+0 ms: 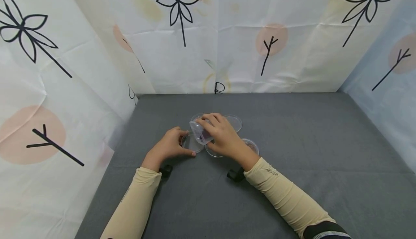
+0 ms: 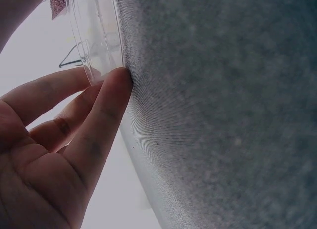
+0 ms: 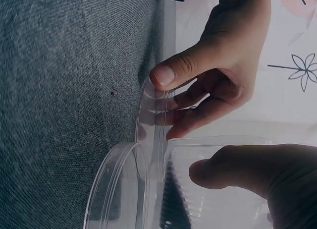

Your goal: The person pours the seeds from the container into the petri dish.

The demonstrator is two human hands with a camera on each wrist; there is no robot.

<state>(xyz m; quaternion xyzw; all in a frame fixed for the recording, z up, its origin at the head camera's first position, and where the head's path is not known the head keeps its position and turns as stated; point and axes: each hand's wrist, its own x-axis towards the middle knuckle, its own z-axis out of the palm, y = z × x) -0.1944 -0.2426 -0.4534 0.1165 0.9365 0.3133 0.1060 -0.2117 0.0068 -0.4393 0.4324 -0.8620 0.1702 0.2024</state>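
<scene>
Pale sleeves (image 1: 136, 199) lie nearest, reaching from the bottom edge of the head view toward its centre. At mid-frame the left hand (image 1: 169, 145) holds the edge of a clear round dish (image 1: 192, 145) between thumb and fingers, the dish resting on grey cloth (image 1: 325, 134). Just right of it, the right hand (image 1: 224, 134) grips a clear plastic box (image 1: 196, 127), tilted, its end overlapping the dish; I cannot tell whether they touch. Dark reddish grains (image 2: 58, 3) show at the upper left of the left wrist view. Other clear dishes (image 1: 235, 122) lie around the right hand, some partly hidden. Patterned sheets (image 1: 240, 8) fill the upper frame.
</scene>
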